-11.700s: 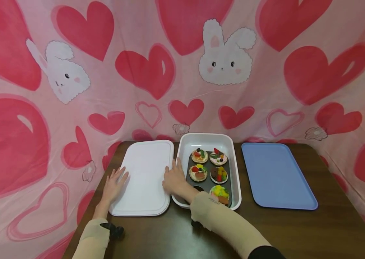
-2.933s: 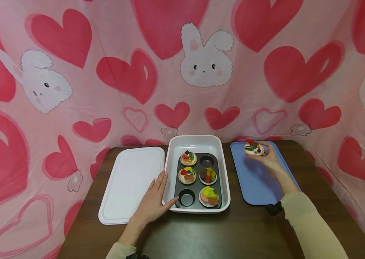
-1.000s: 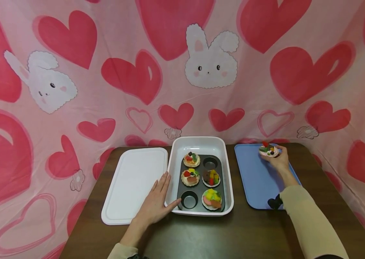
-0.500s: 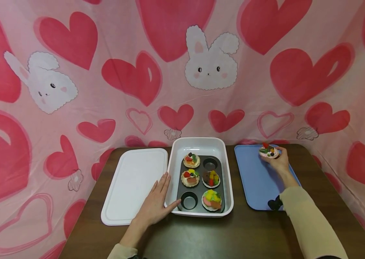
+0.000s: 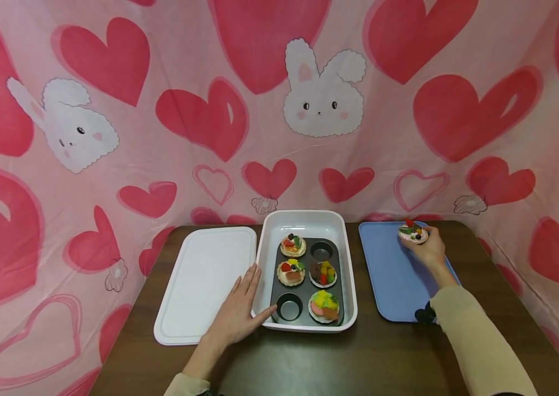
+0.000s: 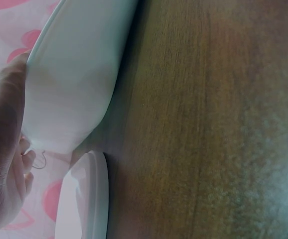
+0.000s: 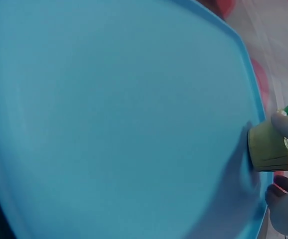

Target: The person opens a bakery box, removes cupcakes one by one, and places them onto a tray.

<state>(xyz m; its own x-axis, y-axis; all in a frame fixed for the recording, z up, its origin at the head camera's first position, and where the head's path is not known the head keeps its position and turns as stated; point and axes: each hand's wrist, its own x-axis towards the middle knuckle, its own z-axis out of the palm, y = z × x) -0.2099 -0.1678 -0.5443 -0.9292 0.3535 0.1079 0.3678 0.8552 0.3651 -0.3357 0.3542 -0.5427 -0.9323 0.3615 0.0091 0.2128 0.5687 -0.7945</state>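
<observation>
Now the right hand [image 5: 429,247] pinches a tart [image 5: 413,233] between thumb and fingers at the far end of the blue tray [image 5: 398,280], toward its right side. The tart is roughly upright, its red, green and dark toppings facing up. In the right wrist view its pale base is close to the tray, with a shadow spreading beside it; whether the two touch, I cannot tell.

The left hand [image 5: 235,313] is not gripping: its fingers lie straight on the left edge of the white tub [image 5: 304,221], and its thumb reaches over the near left corner.

Inside the tub lies a dark tin [image 5: 306,297] with six cups, in two columns of three. Tarts fill the far left cup [image 5: 292,246], the middle left one [image 5: 291,273], the middle right one [image 5: 323,274] and the near right one [image 5: 324,307]. The far right cup and the near left cup show their dark bottoms.

Left of the tub, a white lid [image 5: 205,286] lies flat on the brown tabletop [image 5: 299,363]. Behind hangs a pink cloth [image 5: 279,140] with red hearts and white rabbits.
</observation>
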